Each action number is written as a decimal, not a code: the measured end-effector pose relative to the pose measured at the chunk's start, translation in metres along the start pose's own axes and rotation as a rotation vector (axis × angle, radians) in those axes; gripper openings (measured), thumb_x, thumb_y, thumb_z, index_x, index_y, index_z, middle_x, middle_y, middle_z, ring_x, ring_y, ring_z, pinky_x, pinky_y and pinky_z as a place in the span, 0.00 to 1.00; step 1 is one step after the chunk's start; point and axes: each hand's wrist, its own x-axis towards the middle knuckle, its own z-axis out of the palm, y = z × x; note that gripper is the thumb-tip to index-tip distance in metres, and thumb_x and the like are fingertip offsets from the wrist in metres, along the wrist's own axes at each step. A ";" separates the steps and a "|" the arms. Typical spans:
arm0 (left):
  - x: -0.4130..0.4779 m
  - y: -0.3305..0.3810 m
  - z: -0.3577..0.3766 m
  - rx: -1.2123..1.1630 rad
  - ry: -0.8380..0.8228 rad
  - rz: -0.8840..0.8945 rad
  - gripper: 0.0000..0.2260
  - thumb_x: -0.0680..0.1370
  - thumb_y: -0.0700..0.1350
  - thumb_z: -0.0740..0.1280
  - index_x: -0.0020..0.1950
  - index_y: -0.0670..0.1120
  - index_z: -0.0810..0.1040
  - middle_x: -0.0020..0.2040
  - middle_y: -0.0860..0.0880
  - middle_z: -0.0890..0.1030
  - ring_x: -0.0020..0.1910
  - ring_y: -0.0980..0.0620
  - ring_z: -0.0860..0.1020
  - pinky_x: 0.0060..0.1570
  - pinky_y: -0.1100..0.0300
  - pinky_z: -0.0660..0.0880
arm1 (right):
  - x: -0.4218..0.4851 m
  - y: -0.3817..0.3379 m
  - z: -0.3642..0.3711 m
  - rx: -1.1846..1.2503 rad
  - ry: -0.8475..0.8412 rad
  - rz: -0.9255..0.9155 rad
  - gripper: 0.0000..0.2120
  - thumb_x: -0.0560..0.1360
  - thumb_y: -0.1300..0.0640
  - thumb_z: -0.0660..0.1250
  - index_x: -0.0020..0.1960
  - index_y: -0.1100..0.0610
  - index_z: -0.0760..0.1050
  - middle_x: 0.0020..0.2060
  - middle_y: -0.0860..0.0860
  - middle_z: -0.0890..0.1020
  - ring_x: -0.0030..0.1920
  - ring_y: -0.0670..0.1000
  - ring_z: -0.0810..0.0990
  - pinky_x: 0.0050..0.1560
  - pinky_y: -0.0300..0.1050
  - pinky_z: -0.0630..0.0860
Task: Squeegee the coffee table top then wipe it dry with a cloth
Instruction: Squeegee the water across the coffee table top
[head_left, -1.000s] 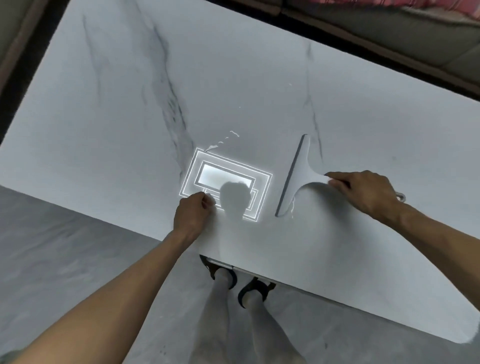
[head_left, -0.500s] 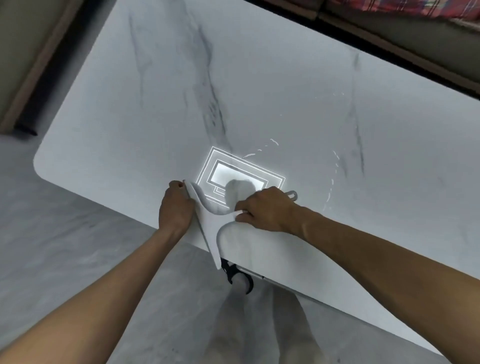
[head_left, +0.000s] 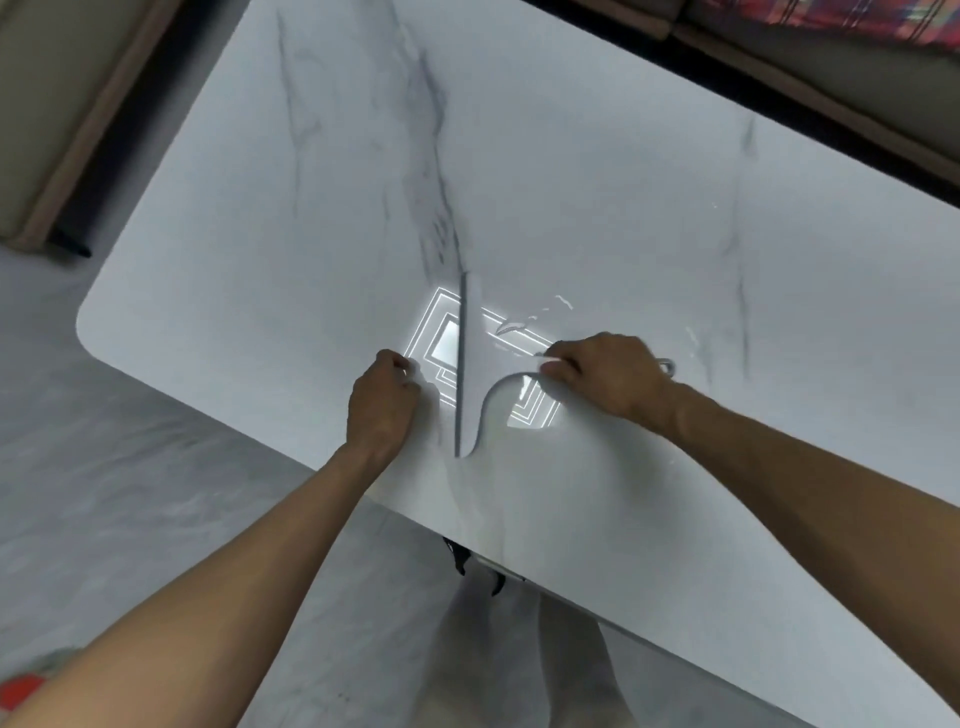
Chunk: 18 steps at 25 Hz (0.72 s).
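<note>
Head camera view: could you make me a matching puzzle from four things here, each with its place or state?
1 white squeegee with grey blade
2 right hand
3 left hand
4 red plaid fabric

a far top-right corner
b grips the squeegee handle
c blade on the white marble table top
d curled, left of the blade

Pairs: 1-c, 2-b, 3-d, 4-a

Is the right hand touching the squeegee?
Touching. The head view shows the right hand with its fingers curled round the handle of the squeegee, with no gap between them.
</note>
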 end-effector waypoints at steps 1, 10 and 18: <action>0.003 0.019 0.011 0.012 -0.026 0.009 0.09 0.76 0.42 0.60 0.56 0.48 0.73 0.46 0.53 0.76 0.44 0.51 0.73 0.41 0.59 0.67 | -0.006 0.029 -0.010 0.018 0.018 0.073 0.17 0.80 0.39 0.53 0.59 0.41 0.76 0.50 0.50 0.84 0.52 0.57 0.80 0.43 0.46 0.66; 0.041 0.128 0.119 0.487 -0.025 0.254 0.41 0.68 0.50 0.74 0.74 0.42 0.56 0.71 0.34 0.62 0.68 0.31 0.63 0.66 0.41 0.66 | -0.115 0.190 -0.031 0.091 0.053 0.450 0.18 0.80 0.38 0.49 0.51 0.42 0.76 0.33 0.43 0.78 0.40 0.54 0.78 0.38 0.46 0.69; 0.065 0.153 0.159 0.535 -0.026 0.067 0.66 0.58 0.65 0.78 0.77 0.40 0.38 0.74 0.26 0.41 0.71 0.20 0.44 0.68 0.29 0.47 | -0.088 0.218 -0.101 0.227 0.223 0.408 0.17 0.80 0.40 0.55 0.62 0.44 0.75 0.44 0.52 0.85 0.49 0.60 0.81 0.48 0.50 0.75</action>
